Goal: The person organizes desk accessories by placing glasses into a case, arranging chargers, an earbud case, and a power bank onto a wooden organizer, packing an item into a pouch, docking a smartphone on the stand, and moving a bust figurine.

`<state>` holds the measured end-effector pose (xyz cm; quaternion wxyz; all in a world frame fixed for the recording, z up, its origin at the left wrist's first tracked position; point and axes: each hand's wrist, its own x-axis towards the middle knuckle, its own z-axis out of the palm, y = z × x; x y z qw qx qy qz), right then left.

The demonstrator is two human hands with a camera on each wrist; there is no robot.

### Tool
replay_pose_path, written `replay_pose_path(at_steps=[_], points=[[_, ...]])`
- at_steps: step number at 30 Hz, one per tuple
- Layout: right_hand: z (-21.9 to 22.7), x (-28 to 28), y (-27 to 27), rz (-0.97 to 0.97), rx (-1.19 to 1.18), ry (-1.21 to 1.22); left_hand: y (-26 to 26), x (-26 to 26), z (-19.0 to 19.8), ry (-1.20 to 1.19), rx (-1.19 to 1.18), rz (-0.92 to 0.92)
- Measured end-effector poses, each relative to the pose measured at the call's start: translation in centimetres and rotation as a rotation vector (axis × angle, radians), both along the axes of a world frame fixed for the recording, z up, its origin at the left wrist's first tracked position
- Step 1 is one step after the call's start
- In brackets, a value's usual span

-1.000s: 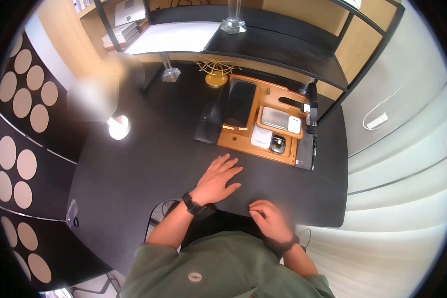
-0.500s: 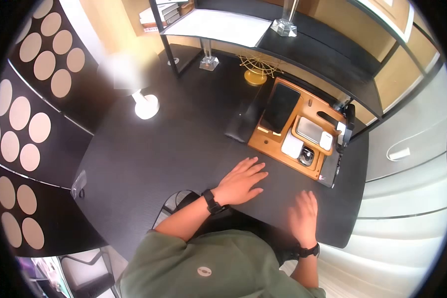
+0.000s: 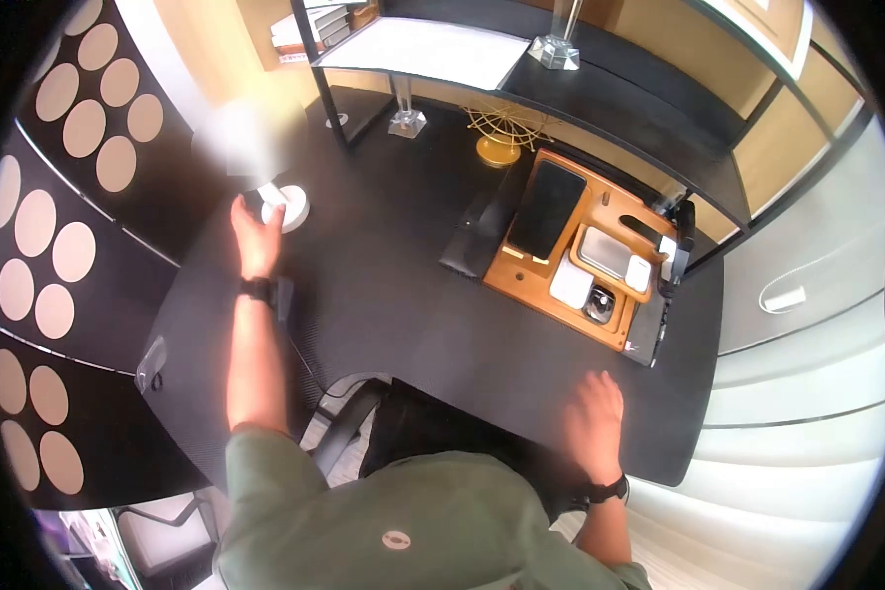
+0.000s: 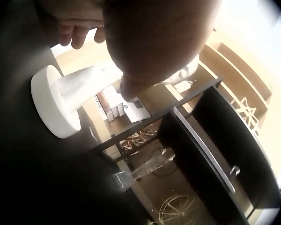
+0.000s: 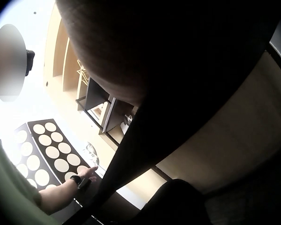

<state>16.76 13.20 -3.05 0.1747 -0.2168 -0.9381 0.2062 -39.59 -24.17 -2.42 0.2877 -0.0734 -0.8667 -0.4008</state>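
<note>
A white lamp (image 3: 289, 209) stands at the desk's left side, its shade blurred. My left hand (image 3: 257, 242) is reached out beside it, thumb and fingers spread near the stem. In the left wrist view the thumb side of the hand (image 4: 159, 42) overlaps the upper part of the lamp (image 4: 82, 86); contact cannot be told. Near the front right edge of the desk (image 3: 403, 295) is my right hand (image 3: 596, 423), blurred, with its fingers extended and nothing seen in it.
A wooden organizer (image 3: 521, 280) holds a phone (image 3: 549, 208) and small devices at the right. Beside it lies a dark pouch (image 3: 472, 241). A gold wheel ornament (image 3: 499, 149) stands behind, below a black shelf (image 3: 619, 113). A chair (image 3: 349, 428) is at the front edge.
My left hand has left the desk's front middle and moved forward and left to the lamp. My right hand has uncurled and moved slightly right. The head view has turned left.
</note>
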Motion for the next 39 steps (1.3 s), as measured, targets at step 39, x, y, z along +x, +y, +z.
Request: replay_pose_path(at_steps=[39], points=[[-0.3, -0.1, 0.0, -0.002, 0.029, -0.014, 17.4, 6.3, 1.0, -0.166, -0.083, -0.496]])
